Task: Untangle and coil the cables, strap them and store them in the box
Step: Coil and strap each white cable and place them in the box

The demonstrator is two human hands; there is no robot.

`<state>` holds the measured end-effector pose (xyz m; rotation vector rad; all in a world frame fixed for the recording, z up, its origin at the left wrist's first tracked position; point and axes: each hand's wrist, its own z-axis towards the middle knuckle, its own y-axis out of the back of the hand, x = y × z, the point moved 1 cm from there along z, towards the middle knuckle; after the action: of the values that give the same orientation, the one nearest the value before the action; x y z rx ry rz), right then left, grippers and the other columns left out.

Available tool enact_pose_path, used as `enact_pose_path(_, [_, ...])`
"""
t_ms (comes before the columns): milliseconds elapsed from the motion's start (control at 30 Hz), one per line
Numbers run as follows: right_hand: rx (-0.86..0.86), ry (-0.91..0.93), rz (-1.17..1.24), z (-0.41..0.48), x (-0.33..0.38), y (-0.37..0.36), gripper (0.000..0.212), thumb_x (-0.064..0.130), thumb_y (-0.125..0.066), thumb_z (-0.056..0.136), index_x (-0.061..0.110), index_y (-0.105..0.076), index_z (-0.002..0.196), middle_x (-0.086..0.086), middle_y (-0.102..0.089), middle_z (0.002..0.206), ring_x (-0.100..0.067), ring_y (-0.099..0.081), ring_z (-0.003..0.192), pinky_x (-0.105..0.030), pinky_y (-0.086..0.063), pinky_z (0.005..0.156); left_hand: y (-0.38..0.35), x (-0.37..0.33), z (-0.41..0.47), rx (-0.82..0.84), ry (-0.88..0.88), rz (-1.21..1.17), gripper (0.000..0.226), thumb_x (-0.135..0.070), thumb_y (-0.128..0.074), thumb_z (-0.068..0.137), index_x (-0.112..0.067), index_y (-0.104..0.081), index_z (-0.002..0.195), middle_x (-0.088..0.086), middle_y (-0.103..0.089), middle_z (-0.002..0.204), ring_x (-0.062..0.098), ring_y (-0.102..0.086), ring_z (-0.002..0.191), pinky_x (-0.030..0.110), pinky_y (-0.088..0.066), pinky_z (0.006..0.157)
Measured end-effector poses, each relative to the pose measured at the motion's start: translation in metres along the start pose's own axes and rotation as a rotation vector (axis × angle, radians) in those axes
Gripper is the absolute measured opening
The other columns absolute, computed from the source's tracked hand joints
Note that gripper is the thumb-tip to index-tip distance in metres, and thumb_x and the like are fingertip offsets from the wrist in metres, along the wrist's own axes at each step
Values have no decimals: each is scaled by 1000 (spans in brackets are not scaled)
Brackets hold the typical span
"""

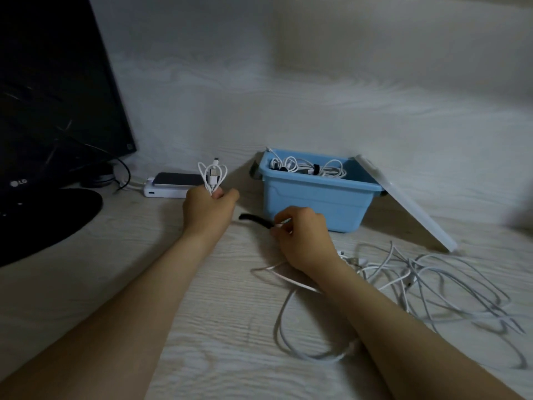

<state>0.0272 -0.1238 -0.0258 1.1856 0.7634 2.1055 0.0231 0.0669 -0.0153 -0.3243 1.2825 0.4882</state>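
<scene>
1. A pale wood-grain desk (202, 327) runs back to a whitish wall. The blue box (314, 203) stands open near the wall, with a translucent lid (403, 203) leaning against its right side.
2. Inside the box lie several bundled cables (308, 168), white with dark bands.
3. Left of the box, the left hand (206, 210) is clenched round the lower end of a small coiled cable (212, 176). Its white loops and both plugs stick up above the fingers.
4. Just in front of the box, the right hand (302, 235) pinches one end of a black strap (255, 220) between thumb and fingertips. The free end pokes leftward, short of the left hand.
5. In front and to the right of the box, loose cables (432, 281) sprawl tangled on the desk, and one loop passes under the right forearm.
6. Far left of the box stand a dark monitor (52, 96) and a phone (178, 179) lying on a white power bank (165, 193).
</scene>
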Motion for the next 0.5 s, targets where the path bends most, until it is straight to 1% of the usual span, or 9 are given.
enact_pose_path(33, [-28,-31,69,-2,-1,3,10,17,-75,92,12,-79,100,-5,-77,86,-22,-67,82,-28,-42,77,-1,-1,-2,5,10,-42,32,-23,-65,71,-26,-38,53,4,-41,54,20,-42,56,36,-38,56])
enact_pose_path(67, [-54,-73,159,-3,-2,6,8,16,-74,93,11,-80,95,-4,-76,80,-20,-67,76,-30,-46,74,-2,-2,-4,16,15,-70,30,-17,-66,75,-23,-42,57,4,-43,53,20,-44,54,34,-39,55])
enact_pose_path(133, [-87,-169,394,-3,1,10,18,14,-68,99,10,-76,82,-7,-72,68,-18,-64,63,-40,-53,67,-6,-4,-9,79,3,-87,22,-7,-69,82,-8,-55,65,8,-52,52,22,-50,51,31,-40,52])
enact_pose_path(200, [-73,-232,586,-3,9,12,28,10,-61,104,7,-71,78,-7,-67,64,-14,-57,54,-35,-50,58,-12,-10,-16,182,-20,-129,17,-5,-75,86,4,-67,75,10,-61,58,20,-56,52,29,-41,50])
enact_pose_path(233, [-55,-228,630,-3,14,13,29,8,-58,106,4,-71,79,-5,-65,64,-12,-55,52,-31,-47,55,-15,-11,-19,235,-27,-164,14,-5,-78,87,3,-71,77,9,-65,62,18,-60,55,28,-41,48])
enact_pose_path(300, [-16,-167,623,-5,20,14,32,9,-54,108,2,-71,82,-6,-66,66,-12,-56,51,-29,-46,54,-21,-14,-25,327,-46,-208,8,-5,-79,89,-3,-76,81,10,-70,72,16,-65,63,28,-41,48])
enact_pose_path(367, [10,-112,580,-6,19,13,32,10,-52,109,0,-73,87,-12,-72,75,-15,-64,56,-30,-52,55,-23,-15,-28,353,-84,-182,5,-6,-78,90,-5,-78,85,10,-72,74,15,-68,65,27,-43,49])
enact_pose_path(433, [11,-67,518,-5,15,12,28,13,-53,109,3,-76,95,-13,-77,83,-19,-72,65,-37,-60,63,-21,-15,-28,328,-107,-150,5,-8,-80,90,-4,-79,87,2,-72,70,13,-70,67,26,-45,50])
enact_pose_path(500, [7,-6,400,-3,11,11,24,17,-58,107,9,-79,98,-7,-78,83,-21,-75,75,-45,-63,76,-19,-17,-27,318,-105,-137,8,-10,-82,89,-3,-78,87,-7,-69,64,9,-70,66,25,-48,51])
